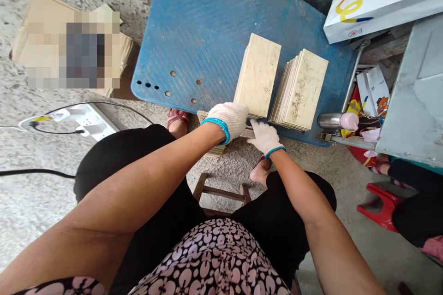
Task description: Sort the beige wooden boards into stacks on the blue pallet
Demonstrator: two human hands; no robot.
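My left hand [231,117], in a white knit glove with a blue cuff, is closed at the near end of the left stack of thin wooden boards [260,76]. Its fingers are hidden from above, so what they hold cannot be made out. My right hand [266,137], gloved alike, has its thumb and index finger apart and reaches toward board edges [247,132] beside the left hand. More boards [216,151] show lower down, partly covered by my left hand and wrist. A second stack of boards [304,90], with dark marks on top, stands to the right.
The stacks rest on a blue plastic surface [194,23]. A metal flask [328,120] and white box [380,4] are at right. On the floor lie a power strip [90,120] and cardboard [44,9]. Another person's leg [411,216] is beside a red stool [379,207].
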